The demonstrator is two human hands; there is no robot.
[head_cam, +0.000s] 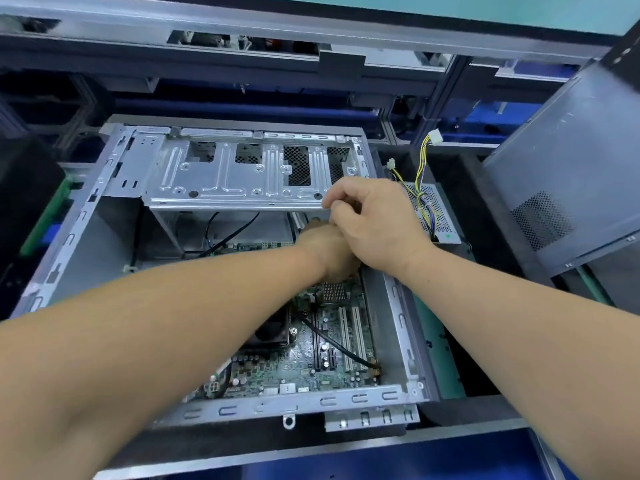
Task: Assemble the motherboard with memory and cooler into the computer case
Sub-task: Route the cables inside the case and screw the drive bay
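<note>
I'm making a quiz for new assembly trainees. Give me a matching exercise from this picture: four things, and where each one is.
Things:
1. motherboard
2. drive cage
3. bundle of yellow and black wires
4. right hand

Places:
A. outside the case, to its right
B. across the far end of the case
C. flat on the floor of the case
D. over the left hand

Pairs: 1-C, 2-B, 3-A, 4-D

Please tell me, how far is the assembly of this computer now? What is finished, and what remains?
Done: the motherboard already lies inside the case, with a black fan mounted on it.
In hand: the left hand and right hand work together under the drive cage; what they hold is hidden.
Left: the power supply and its wires are outside the case. Memory cannot be confirmed.
</note>
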